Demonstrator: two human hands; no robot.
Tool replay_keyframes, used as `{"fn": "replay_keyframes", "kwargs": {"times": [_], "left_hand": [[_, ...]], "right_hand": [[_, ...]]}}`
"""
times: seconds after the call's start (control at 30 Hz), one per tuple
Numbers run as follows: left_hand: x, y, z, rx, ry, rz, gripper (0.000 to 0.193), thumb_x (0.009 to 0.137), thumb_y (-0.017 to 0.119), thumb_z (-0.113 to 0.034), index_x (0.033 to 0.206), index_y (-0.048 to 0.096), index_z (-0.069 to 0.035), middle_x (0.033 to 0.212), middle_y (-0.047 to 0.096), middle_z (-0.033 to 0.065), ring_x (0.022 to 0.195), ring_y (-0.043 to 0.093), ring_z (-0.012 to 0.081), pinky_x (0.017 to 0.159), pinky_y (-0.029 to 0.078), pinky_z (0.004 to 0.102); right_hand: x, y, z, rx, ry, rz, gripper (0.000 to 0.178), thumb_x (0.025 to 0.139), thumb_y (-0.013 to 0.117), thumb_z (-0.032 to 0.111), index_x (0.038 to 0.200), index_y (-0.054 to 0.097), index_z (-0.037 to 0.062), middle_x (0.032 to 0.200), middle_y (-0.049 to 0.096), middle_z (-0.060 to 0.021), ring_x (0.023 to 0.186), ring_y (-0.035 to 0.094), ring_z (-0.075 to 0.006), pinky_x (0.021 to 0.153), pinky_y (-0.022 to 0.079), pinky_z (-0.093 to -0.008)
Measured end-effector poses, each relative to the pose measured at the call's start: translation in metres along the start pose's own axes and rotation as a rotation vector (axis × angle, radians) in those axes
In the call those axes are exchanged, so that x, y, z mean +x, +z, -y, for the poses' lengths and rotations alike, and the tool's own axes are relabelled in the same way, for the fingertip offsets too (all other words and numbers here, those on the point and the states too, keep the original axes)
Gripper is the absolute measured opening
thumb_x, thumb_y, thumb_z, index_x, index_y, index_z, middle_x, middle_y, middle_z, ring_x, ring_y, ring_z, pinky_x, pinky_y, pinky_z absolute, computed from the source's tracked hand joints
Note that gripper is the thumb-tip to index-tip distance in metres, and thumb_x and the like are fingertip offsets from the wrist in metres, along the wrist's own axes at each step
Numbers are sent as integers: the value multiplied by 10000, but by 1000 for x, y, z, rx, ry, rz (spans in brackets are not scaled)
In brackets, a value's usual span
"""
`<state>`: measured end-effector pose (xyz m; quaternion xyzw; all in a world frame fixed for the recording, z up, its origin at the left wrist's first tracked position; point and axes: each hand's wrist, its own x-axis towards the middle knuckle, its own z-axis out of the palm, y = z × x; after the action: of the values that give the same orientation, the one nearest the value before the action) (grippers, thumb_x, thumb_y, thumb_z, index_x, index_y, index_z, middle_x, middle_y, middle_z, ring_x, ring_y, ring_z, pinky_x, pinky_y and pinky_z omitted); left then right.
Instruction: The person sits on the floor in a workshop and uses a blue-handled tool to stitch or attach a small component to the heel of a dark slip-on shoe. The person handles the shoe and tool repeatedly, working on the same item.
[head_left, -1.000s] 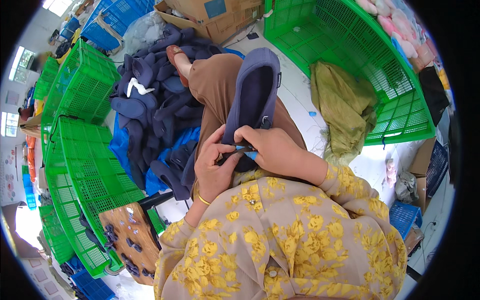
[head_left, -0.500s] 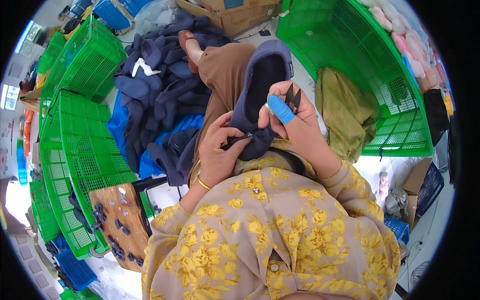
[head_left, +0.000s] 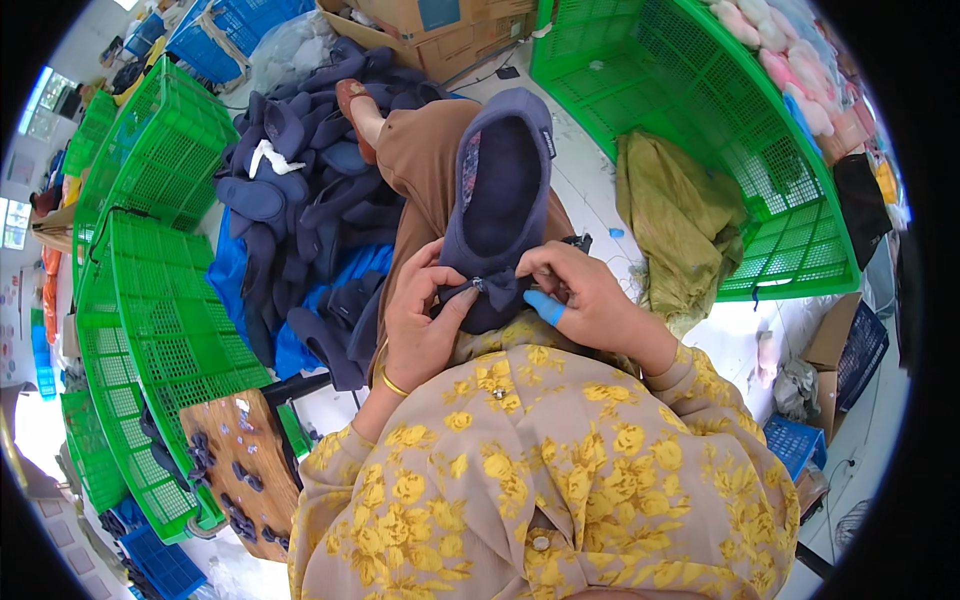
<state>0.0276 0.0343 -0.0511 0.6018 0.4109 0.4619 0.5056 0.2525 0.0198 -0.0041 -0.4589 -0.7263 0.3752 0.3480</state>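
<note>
A navy fabric slipper [head_left: 545,190] lies on my lap, its opening facing up and its toe end toward me. A small navy bow [head_left: 497,290] sits at its toe end. My left hand [head_left: 425,315] is closed, pinching the bow's left side between thumb and finger. From the right, my right hand [head_left: 585,300], with blue tape around its thumb, grips the bow's other side. A dark tip of the thread snips [head_left: 578,242] pokes out beyond my right hand; the rest of the snips is hidden.
A heap of navy slippers [head_left: 300,190] lies on blue sheeting at left. Green crates [head_left: 180,320] stand left, and a larger green crate [head_left: 800,240] stands right with an olive cloth [head_left: 670,220]. Small navy bows rest on a wooden board [head_left: 225,420]. Cardboard boxes [head_left: 450,40] are at the back.
My right hand has turned and come down onto the bow; the snips' blades, clearly visible before, are now mostly hidden. My left hand keeps its pinch. The whole view has shifted slightly.
</note>
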Motion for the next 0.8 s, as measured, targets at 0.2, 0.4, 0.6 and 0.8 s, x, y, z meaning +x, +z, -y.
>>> {"fn": "replay_keyframes", "kwargs": {"times": [0.2,0.4,0.6,0.8], "left_hand": [[1,-2,1,165,97,2,193,794,709,41,958,622,-9,1375,455,156,1218,511,219,989,430,321],[9,0,-20,819,544,-133,255,687,760,-23,916,661,-76,1026,560,107,888,571,278,760,467,336],[13,2,-21,925,781,60,289,666,715,-48,940,687,-133,876,556,30,822,557,236,710,435,342],[12,3,-20,599,315,-15,112,845,641,-38,955,648,-19,900,610,132,829,572,299,740,460,349]], "right_hand": [[4,5,2,121,120,-104,163,900,573,24,1060,554,46,908,580,-50,716,526,-132,671,446,-275],[20,4,0,298,158,-222,103,966,498,73,1049,547,35,911,592,-42,773,527,-110,714,437,-256],[49,15,-6,265,89,-187,116,912,527,31,1022,561,48,847,585,-68,752,527,-131,700,441,-283],[45,2,-5,412,126,-53,108,882,598,57,985,576,32,824,568,-68,732,499,-119,679,434,-271]]}}
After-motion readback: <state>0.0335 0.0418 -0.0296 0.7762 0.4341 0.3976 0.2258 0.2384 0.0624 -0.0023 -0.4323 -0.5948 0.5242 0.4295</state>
